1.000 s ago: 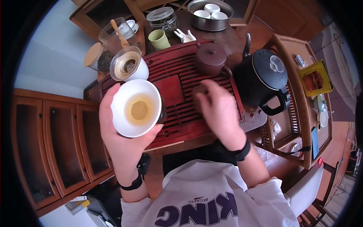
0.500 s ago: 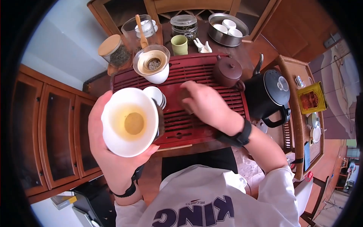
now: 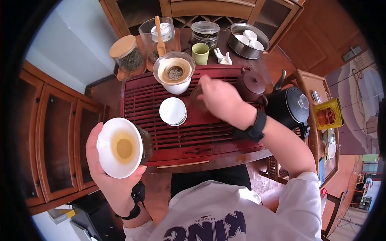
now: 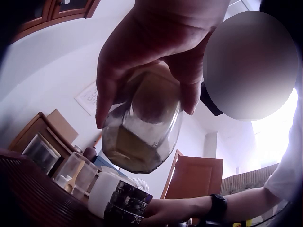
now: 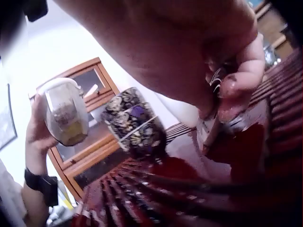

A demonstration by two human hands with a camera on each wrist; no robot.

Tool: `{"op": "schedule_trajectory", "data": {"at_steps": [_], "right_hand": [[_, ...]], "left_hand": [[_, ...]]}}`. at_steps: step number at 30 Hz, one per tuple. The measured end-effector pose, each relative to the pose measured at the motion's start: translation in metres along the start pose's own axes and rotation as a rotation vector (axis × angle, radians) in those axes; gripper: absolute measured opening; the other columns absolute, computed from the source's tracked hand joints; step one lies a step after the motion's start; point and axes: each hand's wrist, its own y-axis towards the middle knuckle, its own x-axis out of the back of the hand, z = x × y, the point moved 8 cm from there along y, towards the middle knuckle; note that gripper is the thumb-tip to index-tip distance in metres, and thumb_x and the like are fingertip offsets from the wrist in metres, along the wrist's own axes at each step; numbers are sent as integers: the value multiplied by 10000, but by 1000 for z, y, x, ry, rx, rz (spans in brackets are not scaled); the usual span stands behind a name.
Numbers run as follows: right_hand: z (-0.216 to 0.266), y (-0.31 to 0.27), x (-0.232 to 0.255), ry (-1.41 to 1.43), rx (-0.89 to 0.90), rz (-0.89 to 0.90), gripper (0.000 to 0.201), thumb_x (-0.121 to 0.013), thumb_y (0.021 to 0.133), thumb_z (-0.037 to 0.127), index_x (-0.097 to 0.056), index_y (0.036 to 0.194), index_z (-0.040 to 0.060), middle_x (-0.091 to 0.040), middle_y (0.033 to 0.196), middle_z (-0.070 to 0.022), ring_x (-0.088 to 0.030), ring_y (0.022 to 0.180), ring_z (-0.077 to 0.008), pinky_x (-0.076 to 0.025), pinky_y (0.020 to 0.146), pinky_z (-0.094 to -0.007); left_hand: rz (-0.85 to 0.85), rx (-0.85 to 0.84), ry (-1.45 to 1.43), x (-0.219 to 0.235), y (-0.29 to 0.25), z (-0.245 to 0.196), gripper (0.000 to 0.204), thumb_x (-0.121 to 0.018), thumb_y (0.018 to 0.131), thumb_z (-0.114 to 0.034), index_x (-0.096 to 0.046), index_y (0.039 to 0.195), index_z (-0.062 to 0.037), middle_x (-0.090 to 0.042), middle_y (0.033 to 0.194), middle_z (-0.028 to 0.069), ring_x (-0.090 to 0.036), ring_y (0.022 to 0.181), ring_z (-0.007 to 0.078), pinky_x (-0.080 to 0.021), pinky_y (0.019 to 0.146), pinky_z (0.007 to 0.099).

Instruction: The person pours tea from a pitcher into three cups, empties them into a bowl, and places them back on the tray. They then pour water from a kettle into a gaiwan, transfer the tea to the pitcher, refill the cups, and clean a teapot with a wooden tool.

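My left hand (image 3: 110, 172) grips a glass vessel (image 4: 142, 125) with a wide white rim, upright at the tray's left side. Pale yellow liquid shows inside it. Over the red inset of the slatted tea tray (image 3: 148, 132), my right hand (image 3: 225, 98) pinches a small round, thin-edged piece (image 5: 204, 135); its kind I cannot tell. Beside that hand stand stacked cups (image 3: 173, 111), white inside and with dark floral outsides (image 5: 135, 123). Just behind them, a white cup (image 3: 177, 87) carries a glass-rimmed filter (image 3: 161, 66) with dark wet matter inside.
A brown clay teapot (image 3: 250, 86) and a black kettle (image 3: 286, 106) stand right. Along the back are a lidded tea jar (image 3: 128, 58), a clear container with a wooden scoop (image 3: 160, 40), a green cup (image 3: 200, 54), a hand-shaped white figure (image 3: 222, 57) and a steel basin (image 3: 243, 49).
The left hand has carried the glass vessel left and toward the body, uncovering the stacked cups. My right hand has shifted left over the tray's red inset. The head view has also shifted.
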Motion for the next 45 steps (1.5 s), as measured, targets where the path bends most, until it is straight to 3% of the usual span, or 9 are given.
{"op": "schedule_trajectory", "data": {"at_steps": [5, 9, 21, 24, 25, 28, 33, 37, 45], "right_hand": [[-30, 40, 36, -267, -79, -204, 145, -608, 868, 75, -542, 986, 25, -695, 805, -145, -700, 751, -333, -569, 661, -431], [-23, 52, 6, -324, -33, -4, 122, -587, 851, 36, -652, 951, 61, -703, 843, -139, -711, 837, -313, -584, 695, -408], [36, -57, 11, -222, 273, -192, 210, -614, 770, 98, -598, 972, 42, -640, 853, -65, -661, 840, -204, -561, 675, -314], [64, -88, 19, -84, 354, -102, 198, -621, 753, 94, -606, 944, 42, -638, 852, -63, -661, 841, -190, -549, 645, -275], [63, -89, 17, 1, 287, 81, 300, -587, 784, 61, -618, 1081, 38, -656, 901, -112, -678, 876, -265, -557, 796, -366], [44, -51, 27, -189, 310, 53, 67, -623, 790, 79, -622, 850, 110, -676, 748, -72, -694, 729, -245, -553, 733, -374], [6, 8, 0, -210, 138, -59, 66, -611, 829, 70, -646, 884, 75, -692, 804, -120, -708, 757, -269, -583, 660, -376], [34, -37, -1, -234, 271, -237, 137, -625, 757, 102, -586, 884, 68, -625, 782, -63, -656, 768, -212, -546, 664, -317], [74, -123, 28, -108, 363, -168, 317, -615, 768, 83, -621, 1073, -2, -656, 963, -130, -676, 933, -281, -569, 810, -357]], "left_hand": [[21, 18, -41, -3, 0, 10, 1017, -947, 598, -177, -399, 1440, -22, -600, 1285, 111, -623, 1167, 227, -527, 993, 357], [43, 13, 15, -10, 1, 11, 1001, -917, 589, -78, -398, 1444, -31, -586, 1301, 115, -611, 1183, 226, -523, 1000, 358], [94, 25, 5, -25, -12, 12, 1006, -890, 569, 16, -396, 1443, -38, -547, 1323, 106, -589, 1192, 224, -518, 998, 357], [125, 15, 2, -34, -16, 8, 1009, -895, 561, 24, -400, 1438, -37, -538, 1324, 108, -587, 1191, 226, -521, 991, 359], [131, 28, -5, -37, -17, 7, 1013, -898, 558, 25, -400, 1437, -37, -536, 1324, 110, -585, 1193, 227, -523, 989, 358], [151, 27, -4, -44, -20, 5, 1018, -902, 554, 25, -399, 1438, -39, -534, 1322, 113, -585, 1192, 229, -526, 984, 357], [165, 26, -13, -47, -26, 1, 1021, -905, 552, 22, -400, 1438, -41, -532, 1323, 109, -586, 1187, 229, -526, 986, 361], [150, 3, 41, -45, -26, -1, 1022, -904, 546, 24, -406, 1436, -43, -531, 1321, 104, -586, 1182, 229, -525, 987, 363], [143, 45, 0, -45, -26, 8, 1022, -897, 544, 33, -406, 1437, -44, -524, 1327, 104, -583, 1185, 227, -527, 985, 361]]}}
